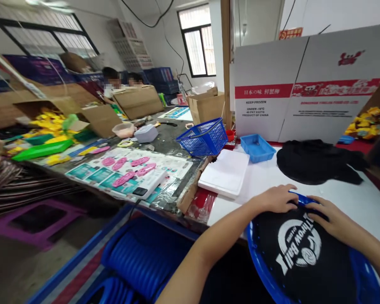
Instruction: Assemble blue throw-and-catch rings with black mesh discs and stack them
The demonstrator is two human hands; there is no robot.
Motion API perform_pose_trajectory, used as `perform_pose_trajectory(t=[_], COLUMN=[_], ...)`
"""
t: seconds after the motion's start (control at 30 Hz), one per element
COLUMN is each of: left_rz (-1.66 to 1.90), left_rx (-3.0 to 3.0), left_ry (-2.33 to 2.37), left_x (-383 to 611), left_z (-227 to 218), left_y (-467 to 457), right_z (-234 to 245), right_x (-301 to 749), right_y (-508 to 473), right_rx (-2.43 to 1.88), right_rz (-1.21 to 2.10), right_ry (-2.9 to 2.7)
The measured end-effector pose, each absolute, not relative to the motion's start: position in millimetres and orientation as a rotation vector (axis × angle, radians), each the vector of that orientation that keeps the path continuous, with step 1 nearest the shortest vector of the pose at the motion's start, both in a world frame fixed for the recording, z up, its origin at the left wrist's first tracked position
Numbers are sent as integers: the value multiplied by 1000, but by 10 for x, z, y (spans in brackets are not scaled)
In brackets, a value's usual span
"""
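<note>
A large blue plastic hoop (255,253) with black fabric (319,280) stretched across it leans at the lower right. White print on the fabric reads "Throw Ball". At the hoop's far rim, my left hand (277,199) has its fingers curled over the edge. Just to the right, my right hand (331,217) grips the same rim, fingers bent onto the fabric's edge. My thumbs are partly hidden. Beyond my hands, a heap of black cloth (316,162) lies on the white tabletop (345,192).
A white foam block (224,172), a blue tray (257,147) and a blue basket (204,137) stand left of the cloth. Behind rises a large white carton (262,71). Stacked blue hoops (145,253) sit below left. Pink pieces (123,179) lie on the neighbouring table; people sit beyond.
</note>
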State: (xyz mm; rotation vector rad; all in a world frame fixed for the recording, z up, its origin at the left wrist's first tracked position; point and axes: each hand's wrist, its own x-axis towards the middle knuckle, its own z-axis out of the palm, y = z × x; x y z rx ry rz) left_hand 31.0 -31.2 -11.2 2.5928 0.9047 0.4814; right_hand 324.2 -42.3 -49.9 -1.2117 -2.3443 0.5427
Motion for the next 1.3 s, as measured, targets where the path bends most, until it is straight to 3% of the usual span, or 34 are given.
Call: perform_pose_trajectory(t=[0.43, 0.87, 1.3], left_rz=[720, 697, 711], left_rx=[1912, 1702, 1723], left_ry=[889, 860, 970], left_x=[248, 234, 275], left_z=[-273, -275, -192], left_y=[-13, 37, -23], right_z=[-370, 10, 40], right_x=[3135, 3020, 2956], right_y=[-357, -318, -298], right_rx=[-1433, -1232, -1304], right_rz=[785, 1163, 993], right_ry=[-2037, -2092, -2164])
